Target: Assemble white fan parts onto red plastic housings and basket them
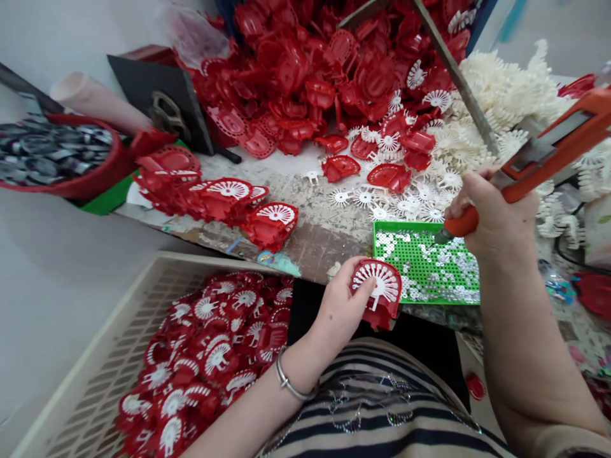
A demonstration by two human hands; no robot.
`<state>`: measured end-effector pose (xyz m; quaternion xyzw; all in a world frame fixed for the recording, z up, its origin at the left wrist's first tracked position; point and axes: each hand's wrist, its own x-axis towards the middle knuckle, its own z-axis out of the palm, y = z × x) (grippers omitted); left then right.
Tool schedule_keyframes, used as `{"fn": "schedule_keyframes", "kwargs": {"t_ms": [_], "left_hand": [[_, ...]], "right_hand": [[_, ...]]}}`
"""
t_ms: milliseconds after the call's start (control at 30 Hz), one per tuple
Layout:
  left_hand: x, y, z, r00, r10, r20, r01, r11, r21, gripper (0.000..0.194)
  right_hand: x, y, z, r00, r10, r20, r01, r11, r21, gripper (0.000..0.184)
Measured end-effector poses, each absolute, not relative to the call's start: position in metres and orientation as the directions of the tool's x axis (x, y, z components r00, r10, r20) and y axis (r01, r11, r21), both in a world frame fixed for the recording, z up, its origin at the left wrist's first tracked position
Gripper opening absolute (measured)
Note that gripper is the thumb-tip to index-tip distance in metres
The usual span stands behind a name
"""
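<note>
My left hand (pixel 341 305) holds a red plastic part (pixel 382 316) at the table's front edge. A white fan-shaped piece (pixel 383 289) lies on its face, and my thumb presses on it. In my right hand (pixel 506 216) is an orange screwdriver-like tool (pixel 573 133), fingers wrapped round it. Its grey tip points down into a green tray (pixel 373 245). Across the tray's perforated floor are scattered many small silvery-white ring-like pieces (pixel 442 261); whether the tip touches one I cannot tell.
Red parts with white fans (pixel 272 219) line the table edge at left. Behind are heaped red parts (pixel 296 70) and white fan pieces (pixel 501 95). A pale crate (pixel 114 318) of red-and-white parts stands at lower left. A red basin (pixel 90 181) holds dark grey pieces.
</note>
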<state>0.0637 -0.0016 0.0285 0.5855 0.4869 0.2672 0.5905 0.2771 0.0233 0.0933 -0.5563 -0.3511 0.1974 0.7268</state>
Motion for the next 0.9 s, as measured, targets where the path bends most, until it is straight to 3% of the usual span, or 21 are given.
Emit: {"fn": "schedule_keyframes", "kwargs": {"t_ms": [133, 233, 367, 900], "left_hand": [[0.064, -0.003, 0.028, 0.381, 0.894, -0.237, 0.270, 0.137, 0.953, 0.034], [0.065, -0.005, 0.026, 0.391, 0.892, -0.225, 0.259, 0.128, 0.957, 0.034], [0.065, -0.005, 0.027, 0.396, 0.896, -0.200, 0.255, 0.102, 0.961, 0.030], [0.068, -0.009, 0.028, 0.354, 0.927, -0.121, 0.199, 0.051, 0.979, 0.029]], "right_hand": [[0.255, 0.009, 0.113, 0.569, 0.771, 0.285, -0.035, 0.369, -0.929, 0.021], [0.232, -0.003, 0.122, 0.443, 0.861, 0.249, -0.141, 0.341, -0.929, 0.019], [0.203, -0.012, 0.121, 0.399, 0.896, 0.197, -0.214, 0.299, -0.930, 0.019], [0.181, -0.011, 0.108, 0.386, 0.894, 0.230, -0.077, 0.279, -0.957, 0.018]]}}
